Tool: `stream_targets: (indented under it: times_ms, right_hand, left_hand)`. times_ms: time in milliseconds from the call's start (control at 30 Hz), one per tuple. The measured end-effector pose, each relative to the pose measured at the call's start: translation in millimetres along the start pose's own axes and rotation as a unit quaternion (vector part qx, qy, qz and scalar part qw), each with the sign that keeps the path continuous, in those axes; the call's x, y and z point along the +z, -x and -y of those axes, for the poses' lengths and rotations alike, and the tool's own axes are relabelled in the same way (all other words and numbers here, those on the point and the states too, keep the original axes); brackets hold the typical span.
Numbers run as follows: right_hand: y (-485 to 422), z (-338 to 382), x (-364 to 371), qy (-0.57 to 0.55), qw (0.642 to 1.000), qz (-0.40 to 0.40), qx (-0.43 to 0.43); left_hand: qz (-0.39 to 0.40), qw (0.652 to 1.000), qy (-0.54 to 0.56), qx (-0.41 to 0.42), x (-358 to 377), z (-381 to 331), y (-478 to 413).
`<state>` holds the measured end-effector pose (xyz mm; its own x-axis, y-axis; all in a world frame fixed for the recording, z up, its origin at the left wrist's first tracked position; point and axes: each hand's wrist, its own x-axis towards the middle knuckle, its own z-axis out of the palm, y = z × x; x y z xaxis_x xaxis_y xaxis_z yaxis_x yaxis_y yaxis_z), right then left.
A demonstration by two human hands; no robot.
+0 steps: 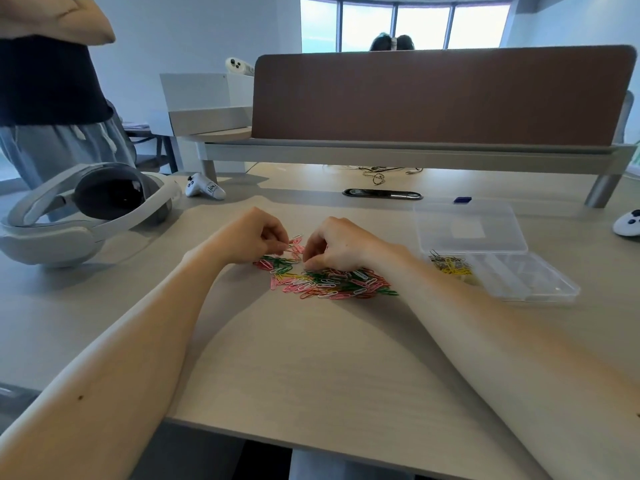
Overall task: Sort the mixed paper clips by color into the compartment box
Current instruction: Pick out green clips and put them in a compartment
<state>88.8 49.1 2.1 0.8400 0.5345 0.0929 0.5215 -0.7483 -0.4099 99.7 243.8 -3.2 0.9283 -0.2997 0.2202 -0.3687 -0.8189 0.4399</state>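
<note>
A heap of mixed paper clips [329, 280], pink, green, white, yellow and orange, lies on the light wooden desk. My left hand [254, 235] hovers at the heap's far left edge with fingers curled, pinching clips there. My right hand [337, 245] is just beside it, fingertips curled down onto clips at the heap's top. The clear plastic compartment box [530, 277] stands open to the right, its lid [469, 226] folded back. Yellow clips [452, 266] fill its left compartment.
A white VR headset [83, 211] sits at the far left, with a white controller [204, 189] behind it and another controller [628, 222] at the right edge. A brown desk divider [440, 98] stands at the back. A person [52, 88] stands at the upper left.
</note>
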Motion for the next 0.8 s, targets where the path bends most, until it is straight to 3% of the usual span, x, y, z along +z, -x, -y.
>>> stream_targets:
  times_ms: [200,400,800]
  right_hand:
    - [0,-1,1,0.011,1.000,-0.002,0.009]
    - [0,0,2,0.004,1.000,-0.004,0.007]
    - [-3,14,10,0.005,1.000,0.018,0.009]
  left_hand:
    - [-0.016,0.999,-0.024,0.015,0,4,-2]
    - [0.058,0.995,-0.078,0.023,4,3,-1]
    - [0.067,0.994,-0.083,0.001,4,4,-2]
